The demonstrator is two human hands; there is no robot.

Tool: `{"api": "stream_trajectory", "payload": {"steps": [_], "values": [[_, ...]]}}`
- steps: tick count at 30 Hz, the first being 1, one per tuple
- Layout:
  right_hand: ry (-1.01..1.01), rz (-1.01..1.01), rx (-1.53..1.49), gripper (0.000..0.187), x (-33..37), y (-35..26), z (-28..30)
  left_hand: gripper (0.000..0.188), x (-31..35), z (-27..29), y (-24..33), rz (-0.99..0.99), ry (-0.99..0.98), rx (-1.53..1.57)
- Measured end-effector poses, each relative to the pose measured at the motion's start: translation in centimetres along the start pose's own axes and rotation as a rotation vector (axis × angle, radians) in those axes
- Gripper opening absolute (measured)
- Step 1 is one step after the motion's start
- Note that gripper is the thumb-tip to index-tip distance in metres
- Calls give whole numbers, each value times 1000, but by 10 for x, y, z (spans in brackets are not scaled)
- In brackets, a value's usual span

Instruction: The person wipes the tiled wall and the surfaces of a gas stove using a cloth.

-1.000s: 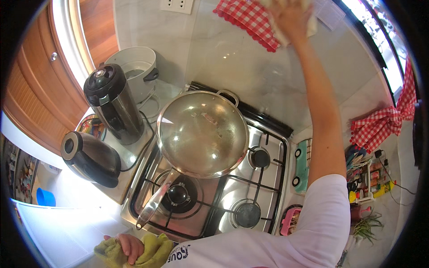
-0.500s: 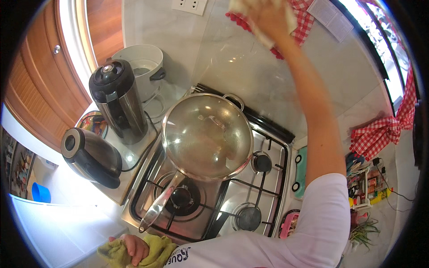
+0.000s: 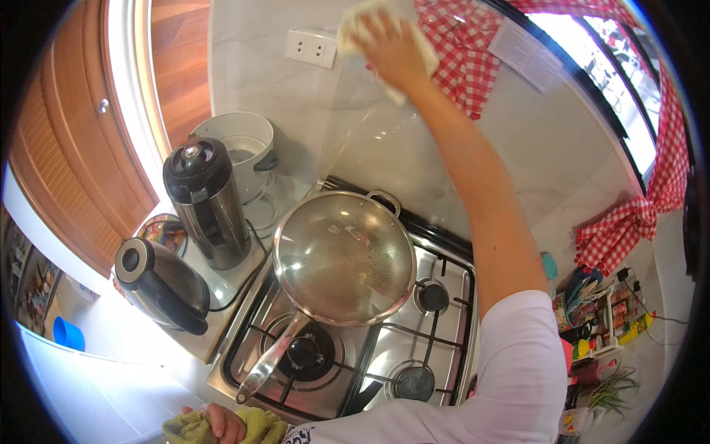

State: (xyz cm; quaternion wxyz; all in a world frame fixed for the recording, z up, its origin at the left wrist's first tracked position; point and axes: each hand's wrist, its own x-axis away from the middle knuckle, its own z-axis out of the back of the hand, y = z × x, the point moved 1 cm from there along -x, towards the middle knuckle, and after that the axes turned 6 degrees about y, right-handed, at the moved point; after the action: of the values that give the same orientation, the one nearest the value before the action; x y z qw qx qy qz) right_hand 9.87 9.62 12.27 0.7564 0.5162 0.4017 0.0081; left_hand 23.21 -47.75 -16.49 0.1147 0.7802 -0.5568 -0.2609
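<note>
High on the tiled wall, my right hand lies with fingers spread over a pale yellow cloth, pressing it to the surface. Beside it hangs a red-and-white checked curtain. At the lower edge, my left hand is closed round a bunched olive-green cloth, near the front of the stove. Below my outstretched right arm, a wide steel pan with a long handle and a small loop handle rests on the gas stove.
Left of the stove stand a steel electric kettle, a tall vacuum flask and a pale pot. A wall socket sits left of my right hand. Further right are a rack of small packages and a plant.
My right hand has slid left along the wall with the pale cloth, away from the curtain. The view has tilted upward. My left hand still grips the green cloth.
</note>
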Motion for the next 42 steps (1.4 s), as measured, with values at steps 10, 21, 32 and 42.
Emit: {"api": "stream_trajectory", "payload": {"steps": [10,21,32,42], "values": [[39,-152,-231,47,45,145,77,49,-20,-20,-6,36,-6,5],[85,-861,330,59,280,248,121,43,-27,-38,-8,58,3,-27],[-327,-86,-262,52,249,-15,44,37,-11,-85,-42,-290,684,143],[-504,89,-221,48,406,15,79,61,-2,-25,-8,-5,-2,-100]]}}
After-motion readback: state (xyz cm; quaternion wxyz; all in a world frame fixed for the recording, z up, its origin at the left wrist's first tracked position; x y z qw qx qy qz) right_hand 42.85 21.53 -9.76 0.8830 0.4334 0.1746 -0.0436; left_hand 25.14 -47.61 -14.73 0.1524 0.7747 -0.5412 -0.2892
